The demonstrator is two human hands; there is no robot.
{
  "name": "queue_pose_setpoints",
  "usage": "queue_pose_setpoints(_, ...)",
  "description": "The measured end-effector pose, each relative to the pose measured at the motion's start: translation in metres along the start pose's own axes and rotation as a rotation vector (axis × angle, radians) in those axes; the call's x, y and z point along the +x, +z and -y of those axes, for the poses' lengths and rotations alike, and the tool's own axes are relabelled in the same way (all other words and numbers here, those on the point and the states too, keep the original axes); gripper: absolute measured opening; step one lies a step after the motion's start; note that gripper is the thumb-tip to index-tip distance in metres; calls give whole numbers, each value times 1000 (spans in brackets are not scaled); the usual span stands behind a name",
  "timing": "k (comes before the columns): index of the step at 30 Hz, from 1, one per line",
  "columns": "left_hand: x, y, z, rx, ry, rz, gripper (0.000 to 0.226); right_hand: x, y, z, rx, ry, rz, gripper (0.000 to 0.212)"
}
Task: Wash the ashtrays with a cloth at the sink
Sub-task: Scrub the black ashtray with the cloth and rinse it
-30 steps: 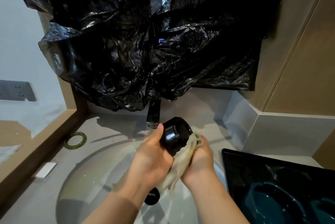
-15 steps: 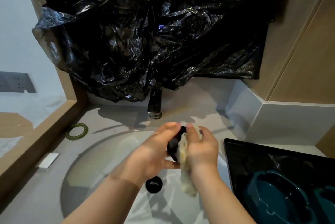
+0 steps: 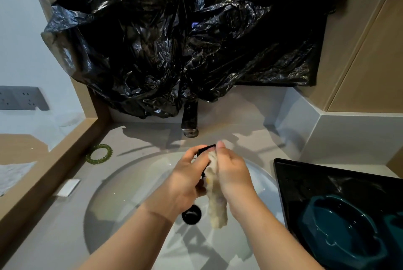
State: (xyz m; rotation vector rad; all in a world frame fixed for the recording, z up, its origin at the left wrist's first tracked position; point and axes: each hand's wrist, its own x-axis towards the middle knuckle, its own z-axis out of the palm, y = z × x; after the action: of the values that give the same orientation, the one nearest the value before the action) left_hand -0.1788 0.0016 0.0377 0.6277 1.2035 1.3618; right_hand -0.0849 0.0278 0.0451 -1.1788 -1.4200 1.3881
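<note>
- Now the left hand [image 3: 185, 184] holds a black ashtray [image 3: 206, 149] over the sink [image 3: 122, 200].
- Right hand [image 3: 234, 171] squeezes the cloth [image 3: 216, 206] — pressed against the ashtray.

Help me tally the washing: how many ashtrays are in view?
2: a black ashtray in the left hand, a teal ashtray on the black tray. A teal shape at the edge may be another.

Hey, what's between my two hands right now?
In the head view, a black ashtray and a pale cloth sit between the left hand and the right hand; the left grips the ashtray, the right holds the cloth against it.
</note>
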Motion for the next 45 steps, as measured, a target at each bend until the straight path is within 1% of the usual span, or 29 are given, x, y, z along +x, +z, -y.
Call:
queue_pose_setpoints(4, 1, 1, -1, -42, -147, -38, 26, -12, 5, -17, -149, -195, 16, 29)
queue_pose_setpoints(7, -5, 2, 8, -85, -255, -35, 30, -11, 2, -34, -197, -278, 0, 50)
queue_pose_setpoints(10, -5, -1, 12, -150, -251, 3, 33, -12, 0, -45, -212, -298, 11, 51)
queue_pose_setpoints(11, -3, -1, 13, -136, -196, -21, 33, -13, 0, -47, -211, -287, 6, 48)
queue_pose_setpoints(13, 3, 5, 20, 2, -35, -128, 32, -16, 4, -45, -141, -200, -72, 43)
queue_pose_setpoints(14, 5, 9, 23, 85, 49, -187, 28, -13, 7, -42, -93, -123, -141, 42)
queue_pose_setpoints(16, 4, 15, 29, 238, 228, -264, 9, -5, 10, -34, -68, 24, -255, 46)
queue_pose_setpoints(18, 3, 12, 34, 441, 430, -232, 12, 6, 12, -29, 38, 159, -253, 51)
queue_pose_setpoints(20, 6, 1, 37, 669, 562, -159, 12, 14, 11, -24, 194, 303, -187, 48)
queue_pose_setpoints(22, 7, -11, 36, 887, 647, -70, 30, 16, 7, -16, 311, 402, -122, 46)
queue_pose_setpoints(23, 10, -15, 35, 927, 672, -13, 38, 17, 5, -14, 356, 415, -90, 45)
queue_pose_setpoints(24, 11, -18, 33, 907, 658, 31, 41, 17, 3, -13, 370, 401, -70, 47)
queue_pose_setpoints(25, 11, -17, 29, 824, 600, 57, 42, 16, 3, -10, 370, 365, -66, 51)
queue_pose_setpoints(27, 10, -12, 18, 526, 356, 23, 40, 19, 1, -13, 269, 194, -117, 58)
queue_pose_setpoints(28, 9, -8, 10, 408, 182, 21, 38, 20, 1, -14, 177, 96, -154, 54)
queue_pose_setpoints(29, 9, -7, 6, 356, 20, 36, 43, 18, 2, -14, 105, 23, -183, 48)
queue_pose_setpoints(30, 8, -5, 4, 328, -76, 68, 50, 15, 3, -12, 75, -9, -205, 47)
queue_pose_setpoints(31, 8, -3, 3, 303, -109, 87, 54, 13, 3, -13, 78, -29, -208, 48)
queue_pose_setpoints(33, 9, 0, 4, 318, 16, 7, 48, 13, 3, -15, 91, -15, -180, 50)
queue_pose_setpoints(35, 12, -4, 9, 511, 244, -54, 31, 15, 0, -12, 114, 47, -128, 50)
queue_pose_setpoints(36, 14, -10, 12, 674, 362, -25, 33, 17, -4, -11, 136, 101, -89, 49)
queue_pose_setpoints(38, 17, -22, 14, 1017, 595, 79, 58, 21, -11, -7, 145, 211, -14, 43)
queue_pose_setpoints(39, 19, -30, 16, 1142, 709, 145, 67, 22, -14, -7, 125, 245, 23, 42)
queue_pose_setpoints(40, 21, -36, 18, 1224, 808, 215, 72, 22, -15, -5, 110, 267, 53, 41)
queue_pose_setpoints(41, 25, -40, 19, 1253, 838, 262, 72, 22, -16, -4, 107, 273, 65, 41)
queue_pose_setpoints(42, 26, -40, 17, 1186, 801, 285, 69, 23, -16, -4, 136, 265, 66, 43)
queue_pose_setpoints(43, 25, -37, 15, 1051, 698, 290, 64, 22, -16, -3, 182, 242, 44, 44)
queue_pose_setpoints(44, 22, -30, 11, 839, 535, 285, 56, 23, -15, -4, 206, 198, 3, 47)
queue_pose_setpoints(45, 19, -23, 6, 576, 301, 267, 50, 23, -13, -5, 195, 137, -31, 51)
